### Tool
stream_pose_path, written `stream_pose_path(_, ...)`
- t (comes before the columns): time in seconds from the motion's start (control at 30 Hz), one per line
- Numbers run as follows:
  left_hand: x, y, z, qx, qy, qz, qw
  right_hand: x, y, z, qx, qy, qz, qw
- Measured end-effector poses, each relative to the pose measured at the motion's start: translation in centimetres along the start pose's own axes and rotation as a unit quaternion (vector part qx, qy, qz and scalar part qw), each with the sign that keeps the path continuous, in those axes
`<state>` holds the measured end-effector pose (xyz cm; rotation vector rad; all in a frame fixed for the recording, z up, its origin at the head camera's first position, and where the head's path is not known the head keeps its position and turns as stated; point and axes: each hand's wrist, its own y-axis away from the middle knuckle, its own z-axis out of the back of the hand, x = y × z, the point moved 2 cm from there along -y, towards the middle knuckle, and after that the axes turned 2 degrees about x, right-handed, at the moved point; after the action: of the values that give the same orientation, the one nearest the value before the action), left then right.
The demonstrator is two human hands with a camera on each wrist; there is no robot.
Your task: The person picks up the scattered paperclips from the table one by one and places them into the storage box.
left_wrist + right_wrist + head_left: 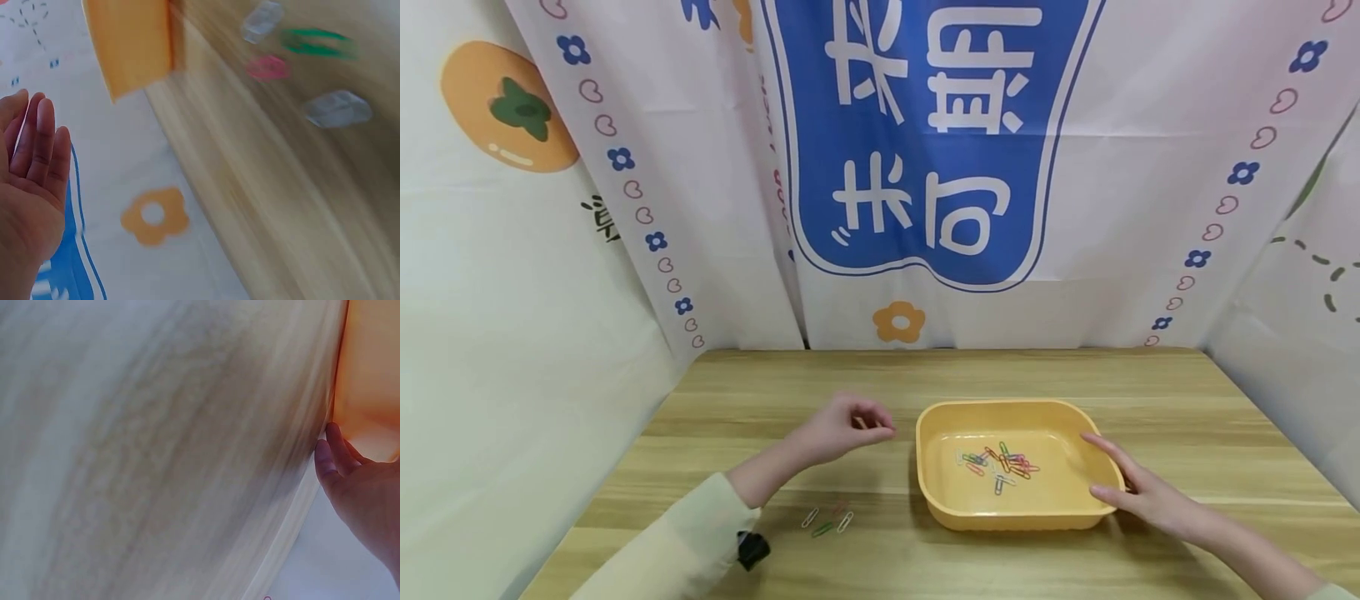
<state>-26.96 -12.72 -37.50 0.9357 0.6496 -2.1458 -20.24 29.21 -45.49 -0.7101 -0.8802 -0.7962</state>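
Note:
My left hand (842, 429) is raised over the table, left of a yellow plastic basin (1015, 523). Its thumb and index fingertips come close together; I cannot tell whether something small is between them. In the left wrist view the other fingers (45, 134) are gently bent. My right hand (1138, 492) grips the basin's right side, two digits over the rim and other fingers (337, 447) against the outside. Inside the basin lies a loose cluster of coloured paper clips (1000, 467). Several more paper clips, white, pink and green (823, 529), lie on the wood near my left forearm.
The wood-grain table (737, 433) ends at a printed cloth backdrop (1120, 250), with white cloth on both sides. A small black device (751, 550) sits at my left sleeve cuff.

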Motion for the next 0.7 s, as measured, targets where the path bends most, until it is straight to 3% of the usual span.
stream_pose_path(0.23, 2.7, 4.3, 3.2, -0.008, -0.051, 0.045, 0.9976, -0.1, 0.1, -0.1, -0.005, 0.003, -0.012, 1.000)
stream_pose_path(0.33, 4.0, 6.1, 4.0, 0.007, -0.060, 0.058, 0.9965, -0.1, 0.0, -0.1, -0.010, 0.016, -0.020, 1.000)
stream_pose_path(0.53, 6.5, 9.3, 3.5, 0.069, -0.031, 0.089, 0.9931, 0.0, 0.0, -0.2, -0.002, 0.013, -0.028, 1.000)
stream_pose_path(0.7, 7.2, 10.5, 2.2, 0.104, -0.005, 0.090, 0.9905, 0.1, 0.0, -0.1, -0.003, 0.013, -0.024, 1.000)
